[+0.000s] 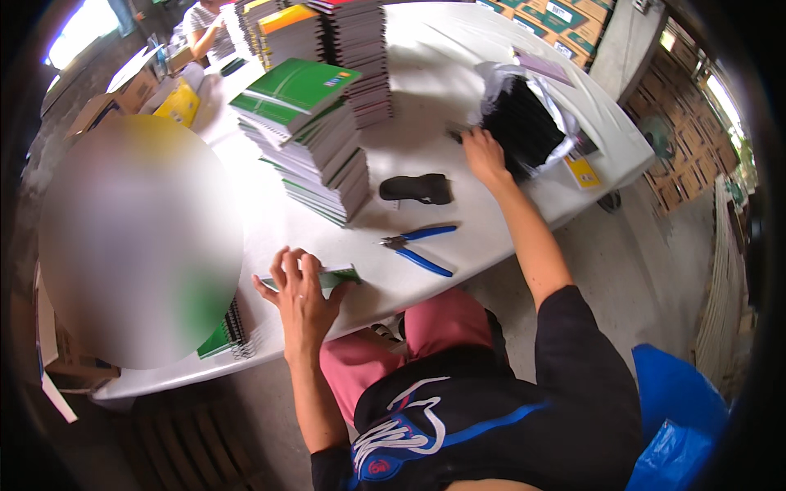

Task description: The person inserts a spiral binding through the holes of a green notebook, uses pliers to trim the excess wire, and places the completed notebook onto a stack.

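Observation:
My left hand (298, 285) grips a thin green-edged notebook (337, 275) that stands on its edge near the front of the table; its fingers reach over the top. Farther right, my right hand (485, 154) is closed at the left side of a white plastic bag (494, 82) full of black strips (528, 123). A small dark thing at its fingertips is smeared and I cannot make it out. Between my hands lie blue-handled cutting pliers (424, 250), jaws pointing left. Just beyond them rests a flat black object (416, 189).
A tall stack of green notebooks (315, 155) stands mid-table, with darker spiral-bound stacks (360, 61) behind. A green spiral notebook (223, 337) lies by the front left edge. A blurred patch hides the table's left. A yellow box (582, 172) sits by the bag. Another person (205, 33) is at the far left.

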